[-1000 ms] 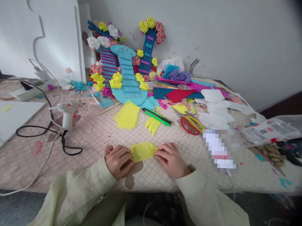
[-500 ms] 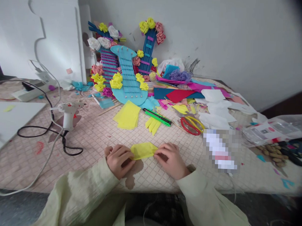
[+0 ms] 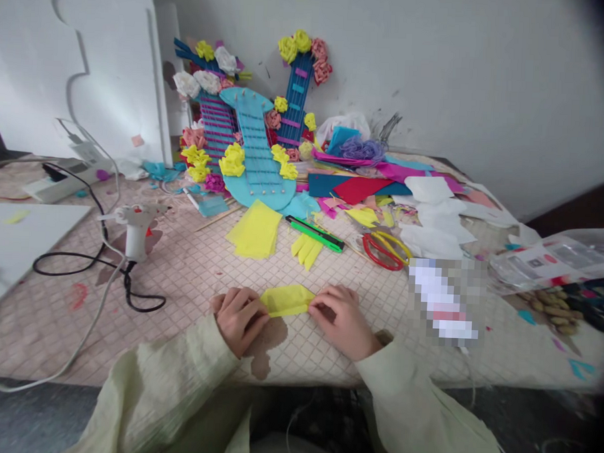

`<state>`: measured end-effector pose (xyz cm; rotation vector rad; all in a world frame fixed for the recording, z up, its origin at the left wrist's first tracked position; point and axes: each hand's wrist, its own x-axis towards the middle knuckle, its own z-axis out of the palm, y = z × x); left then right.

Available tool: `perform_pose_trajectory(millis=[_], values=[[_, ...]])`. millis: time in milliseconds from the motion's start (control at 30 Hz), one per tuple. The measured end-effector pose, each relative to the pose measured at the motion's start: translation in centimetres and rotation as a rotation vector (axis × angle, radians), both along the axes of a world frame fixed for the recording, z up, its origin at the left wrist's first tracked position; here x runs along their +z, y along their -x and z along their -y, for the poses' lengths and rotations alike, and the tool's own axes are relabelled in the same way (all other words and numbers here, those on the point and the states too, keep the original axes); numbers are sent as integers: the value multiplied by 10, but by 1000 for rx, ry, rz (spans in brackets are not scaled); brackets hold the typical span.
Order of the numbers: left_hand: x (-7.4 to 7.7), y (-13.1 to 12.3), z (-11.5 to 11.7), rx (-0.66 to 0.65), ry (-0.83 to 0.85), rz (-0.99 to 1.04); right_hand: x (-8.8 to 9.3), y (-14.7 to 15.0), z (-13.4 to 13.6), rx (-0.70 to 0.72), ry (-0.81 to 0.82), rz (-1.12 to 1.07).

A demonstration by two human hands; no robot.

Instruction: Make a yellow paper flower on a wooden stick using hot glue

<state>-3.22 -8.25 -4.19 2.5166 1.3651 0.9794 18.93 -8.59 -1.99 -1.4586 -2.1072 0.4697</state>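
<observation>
A piece of thin yellow crepe paper [image 3: 287, 301], partly folded over, lies low on the table between my hands. My left hand [image 3: 238, 317] pinches its left end, fingers curled with the thumb beneath. At the other end, the fingertips of my right hand [image 3: 342, 320] are closed on the paper's right corner. Just beyond it lie several folded yellow paper strips [image 3: 307, 251] and a stack of flat yellow sheets [image 3: 254, 231]. A green utility knife [image 3: 316, 233] rests across the top of the strips.
Left stands a white hot glue gun [image 3: 137, 233] with looping cables. Red-and-yellow scissors [image 3: 385, 250] lie to the right, near white paper pieces [image 3: 435, 225] and a plastic bag [image 3: 555, 257]. Behind, a light-blue guitar-shaped board [image 3: 258, 151] with paper flowers leans near the wall.
My hands stay at the two ends of the yellow paper. The left fingers have shifted slightly and the paper's near edge looks folded a little higher. The view has moved slightly.
</observation>
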Motion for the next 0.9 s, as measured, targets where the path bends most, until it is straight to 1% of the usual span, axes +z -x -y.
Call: perform_pose_trajectory(millis=[133, 367, 467, 733, 900], values=[[0, -1, 0, 17, 9, 23, 0, 1, 0, -3, -12, 7], [-2, 0, -2, -13, 56, 44, -1, 1, 3, -25, -33, 0], [-2, 0, -2, -3, 66, 27, -2, 2, 4, -29, -42, 0], [1, -3, -3, 39, 136, 4, 1, 5, 3, -68, 8, 19], [2, -6, -4, 54, 141, 0, 1, 7, 3, -82, -16, 24]])
